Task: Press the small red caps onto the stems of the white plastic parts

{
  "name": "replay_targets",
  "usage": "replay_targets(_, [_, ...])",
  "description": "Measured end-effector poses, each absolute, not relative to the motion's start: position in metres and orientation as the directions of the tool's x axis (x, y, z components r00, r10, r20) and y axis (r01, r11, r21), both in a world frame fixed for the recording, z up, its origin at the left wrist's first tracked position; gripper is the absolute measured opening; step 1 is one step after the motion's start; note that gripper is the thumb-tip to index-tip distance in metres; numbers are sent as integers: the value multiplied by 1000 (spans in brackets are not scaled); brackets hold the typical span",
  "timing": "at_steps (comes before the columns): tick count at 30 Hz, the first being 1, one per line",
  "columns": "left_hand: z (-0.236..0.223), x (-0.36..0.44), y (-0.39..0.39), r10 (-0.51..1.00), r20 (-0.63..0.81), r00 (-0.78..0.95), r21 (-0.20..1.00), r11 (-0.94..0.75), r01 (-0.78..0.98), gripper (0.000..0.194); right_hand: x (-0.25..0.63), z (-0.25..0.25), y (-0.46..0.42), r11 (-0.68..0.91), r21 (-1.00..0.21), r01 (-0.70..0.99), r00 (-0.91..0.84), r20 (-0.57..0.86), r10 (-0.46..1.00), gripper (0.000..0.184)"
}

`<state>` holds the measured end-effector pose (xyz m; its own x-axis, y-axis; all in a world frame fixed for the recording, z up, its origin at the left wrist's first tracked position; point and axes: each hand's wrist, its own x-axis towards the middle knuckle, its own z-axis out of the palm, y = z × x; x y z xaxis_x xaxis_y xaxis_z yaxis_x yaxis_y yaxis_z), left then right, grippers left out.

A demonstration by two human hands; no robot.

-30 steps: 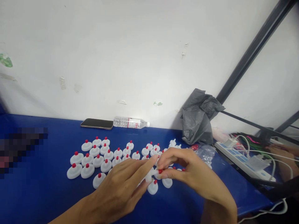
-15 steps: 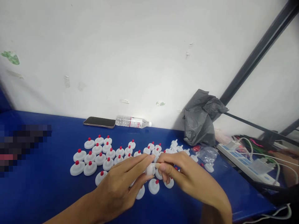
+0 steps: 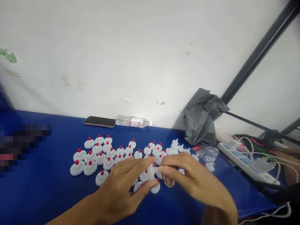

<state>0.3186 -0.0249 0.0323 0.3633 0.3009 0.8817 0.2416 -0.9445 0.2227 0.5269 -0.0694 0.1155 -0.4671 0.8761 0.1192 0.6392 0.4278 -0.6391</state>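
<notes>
My left hand [image 3: 124,184] is closed on the rim of a white plastic nozzle cap [image 3: 151,172], thumb below and fingers above. The cap is tilted on its side, its spout pointing right. At the spout end, my right hand [image 3: 187,175] is closed in a pinch; its fingertips hide the tip, so I cannot tell whether a red piece is there. Below and around my hands stand many white nozzle caps with red tips [image 3: 101,159]. Farther right lies a group of white caps without red tips [image 3: 174,147].
A phone [image 3: 99,121] and a clear water bottle [image 3: 133,121] lie along the wall. To the right are a grey plastic bag [image 3: 200,118], a clear bag [image 3: 207,154] with red bits [image 3: 197,148] beside it, and a power strip [image 3: 248,164] with white cables. The table [image 3: 58,200] is blue.
The cap between my hands has turned, showing its rim edge-on. My left fingers and thumb have spread wider around it, and my right hand has shifted slightly right.
</notes>
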Motion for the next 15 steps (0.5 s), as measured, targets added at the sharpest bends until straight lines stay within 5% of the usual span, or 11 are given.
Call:
replay_targets(10, [28, 321, -30, 333, 728, 600, 245, -943, 226, 32, 567, 107, -100, -34, -512, 858, -137, -293, 946, 46])
replay_targets(15, [29, 323, -32, 237, 685, 689, 172, -972, 163, 33, 559, 100, -86, -94, -544, 834, -147, -382, 913, 47])
